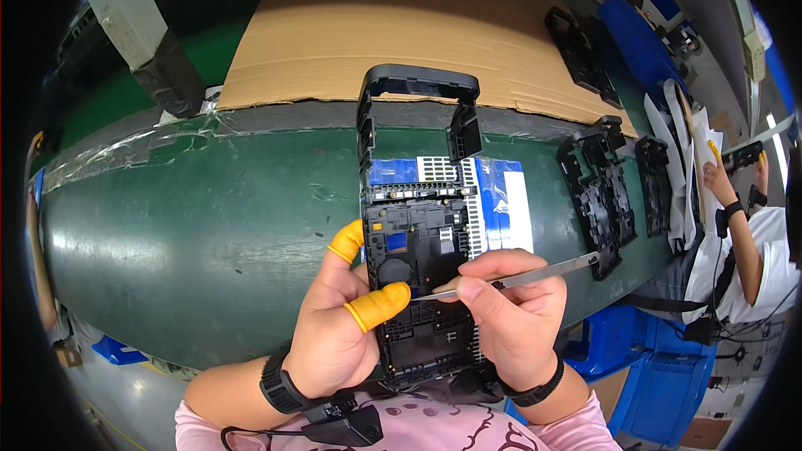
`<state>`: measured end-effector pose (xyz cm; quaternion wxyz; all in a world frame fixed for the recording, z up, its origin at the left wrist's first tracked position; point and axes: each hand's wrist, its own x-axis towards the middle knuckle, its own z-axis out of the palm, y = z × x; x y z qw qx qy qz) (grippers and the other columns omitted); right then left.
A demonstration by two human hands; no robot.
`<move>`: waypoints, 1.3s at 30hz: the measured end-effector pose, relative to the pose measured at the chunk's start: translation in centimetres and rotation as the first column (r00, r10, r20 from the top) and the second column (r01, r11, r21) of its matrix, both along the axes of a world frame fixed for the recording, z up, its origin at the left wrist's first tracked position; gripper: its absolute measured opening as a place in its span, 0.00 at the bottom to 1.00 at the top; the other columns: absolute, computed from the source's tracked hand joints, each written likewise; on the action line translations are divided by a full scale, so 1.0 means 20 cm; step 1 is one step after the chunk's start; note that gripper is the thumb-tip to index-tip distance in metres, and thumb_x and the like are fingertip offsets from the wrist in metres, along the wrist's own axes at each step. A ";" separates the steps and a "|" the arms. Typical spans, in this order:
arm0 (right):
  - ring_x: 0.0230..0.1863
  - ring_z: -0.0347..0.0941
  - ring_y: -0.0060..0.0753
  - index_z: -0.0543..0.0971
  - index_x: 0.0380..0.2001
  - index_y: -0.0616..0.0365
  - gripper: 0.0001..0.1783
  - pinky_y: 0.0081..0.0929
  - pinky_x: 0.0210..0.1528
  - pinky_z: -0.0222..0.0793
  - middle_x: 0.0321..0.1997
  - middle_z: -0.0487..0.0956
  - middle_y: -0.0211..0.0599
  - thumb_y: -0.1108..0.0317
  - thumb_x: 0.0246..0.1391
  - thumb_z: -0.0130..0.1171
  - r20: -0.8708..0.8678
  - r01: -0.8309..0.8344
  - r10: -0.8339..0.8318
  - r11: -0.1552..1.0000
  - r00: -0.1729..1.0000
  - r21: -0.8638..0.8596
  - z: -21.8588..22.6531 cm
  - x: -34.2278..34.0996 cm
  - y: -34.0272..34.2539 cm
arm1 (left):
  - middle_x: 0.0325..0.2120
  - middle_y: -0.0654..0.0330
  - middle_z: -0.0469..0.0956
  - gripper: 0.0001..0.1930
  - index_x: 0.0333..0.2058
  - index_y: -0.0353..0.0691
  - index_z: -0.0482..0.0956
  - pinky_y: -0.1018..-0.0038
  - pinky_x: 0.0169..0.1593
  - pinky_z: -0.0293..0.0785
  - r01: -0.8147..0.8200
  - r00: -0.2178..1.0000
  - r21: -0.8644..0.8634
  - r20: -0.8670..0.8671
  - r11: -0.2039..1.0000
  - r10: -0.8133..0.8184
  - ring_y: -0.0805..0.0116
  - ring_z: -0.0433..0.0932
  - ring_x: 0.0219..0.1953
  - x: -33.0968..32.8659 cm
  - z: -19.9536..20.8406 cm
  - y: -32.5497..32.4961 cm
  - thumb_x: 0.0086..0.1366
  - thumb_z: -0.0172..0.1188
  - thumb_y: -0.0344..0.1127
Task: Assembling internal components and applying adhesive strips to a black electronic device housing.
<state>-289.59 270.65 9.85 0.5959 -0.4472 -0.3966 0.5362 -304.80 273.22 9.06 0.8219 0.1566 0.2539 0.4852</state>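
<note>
A long black plastic housing (426, 259), with an open frame at its far end, is tilted up in front of me over the green table. My left hand (334, 317) grips its left side. Yellow finger cots cover the thumb and a finger of that hand, and the thumb presses near the housing's middle. Between thumb and fingertips, my right hand (518, 317) pinches slim metal tweezers (547, 273). Their pointed end meets the housing beside my left thumb. A small blue patch (396, 241) and a round black disc (394, 271) show on the housing's inner face.
Behind the housing lie blue-and-white sheets (505, 209) on the green table (192, 225). More black housings (597, 192) rest at the right. Cardboard (393, 17) covers the far side. Blue bins (660, 384) stand low right. Another person's hand (718, 179) is at far right.
</note>
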 end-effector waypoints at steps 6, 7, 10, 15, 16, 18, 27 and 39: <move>0.31 0.72 0.23 0.73 0.33 0.69 0.09 0.15 0.32 0.67 0.31 0.75 0.39 0.84 0.44 0.54 -0.011 -0.001 0.000 1.000 1.000 -0.020 -0.01 0.00 0.00 | 0.47 0.51 0.65 0.30 0.54 0.42 0.51 0.68 0.51 0.63 -0.019 1.000 0.006 -0.022 1.000 0.019 0.62 0.66 0.49 0.00 0.00 0.00 0.52 0.46 0.15; 0.31 0.72 0.23 0.73 0.33 0.69 0.09 0.15 0.32 0.67 0.31 0.75 0.39 0.84 0.44 0.54 -0.011 -0.001 0.000 1.000 1.000 -0.019 -0.01 0.00 0.00 | 0.47 0.51 0.65 0.30 0.54 0.42 0.52 0.68 0.51 0.63 -0.013 1.000 0.003 -0.012 1.000 0.013 0.61 0.66 0.49 0.00 0.00 0.00 0.52 0.46 0.15; 0.30 0.73 0.24 0.73 0.33 0.70 0.09 0.16 0.32 0.68 0.31 0.75 0.40 0.84 0.44 0.54 -0.109 -0.015 0.009 0.998 0.994 -0.056 0.00 0.01 0.00 | 0.47 0.50 0.65 0.30 0.54 0.42 0.52 0.67 0.52 0.63 0.004 1.000 -0.010 0.019 1.000 -0.003 0.61 0.66 0.49 -0.01 0.00 0.00 0.53 0.46 0.16; 0.30 0.73 0.25 0.73 0.33 0.70 0.09 0.17 0.34 0.69 0.30 0.75 0.39 0.84 0.44 0.54 -0.069 -0.009 0.007 0.999 0.998 -0.030 0.01 0.00 0.01 | 0.47 0.50 0.65 0.30 0.54 0.42 0.52 0.67 0.52 0.63 0.006 1.000 -0.026 0.028 1.000 -0.006 0.61 0.66 0.49 0.00 0.00 0.01 0.53 0.46 0.16; 0.30 0.73 0.25 0.73 0.33 0.70 0.09 0.17 0.34 0.69 0.30 0.75 0.39 0.84 0.44 0.54 -0.069 -0.009 0.007 1.000 0.998 -0.029 0.01 0.00 0.01 | 0.47 0.50 0.65 0.30 0.54 0.42 0.52 0.67 0.52 0.63 0.005 0.999 -0.021 0.032 1.000 -0.004 0.61 0.66 0.49 0.00 0.00 0.01 0.53 0.46 0.16; 0.31 0.73 0.24 0.73 0.33 0.70 0.09 0.16 0.34 0.69 0.30 0.75 0.39 0.84 0.44 0.54 -0.045 -0.017 0.016 0.999 0.999 -0.029 0.01 0.00 0.01 | 0.47 0.51 0.65 0.29 0.54 0.42 0.51 0.67 0.52 0.63 0.005 0.999 -0.017 0.036 1.000 -0.004 0.61 0.66 0.49 -0.01 0.00 0.01 0.53 0.46 0.16; 0.31 0.72 0.22 0.73 0.33 0.70 0.09 0.15 0.34 0.68 0.31 0.75 0.38 0.83 0.45 0.54 -0.053 -0.027 0.025 0.999 0.998 -0.033 -0.01 0.00 0.01 | 0.45 0.54 0.68 0.29 0.52 0.39 0.57 0.67 0.52 0.62 -0.036 0.999 0.001 -0.019 0.999 0.036 0.63 0.67 0.48 0.01 0.01 0.00 0.50 0.52 0.20; 0.25 0.69 0.19 0.73 0.31 0.69 0.10 0.14 0.27 0.65 0.26 0.74 0.37 0.79 0.42 0.57 -0.123 0.100 -0.099 0.995 0.987 0.001 0.03 0.05 -0.03 | 0.46 0.51 0.66 0.35 0.55 0.41 0.50 0.69 0.49 0.66 0.053 0.980 0.047 -0.195 0.997 -0.043 0.62 0.68 0.47 -0.06 0.05 0.00 0.47 0.45 0.10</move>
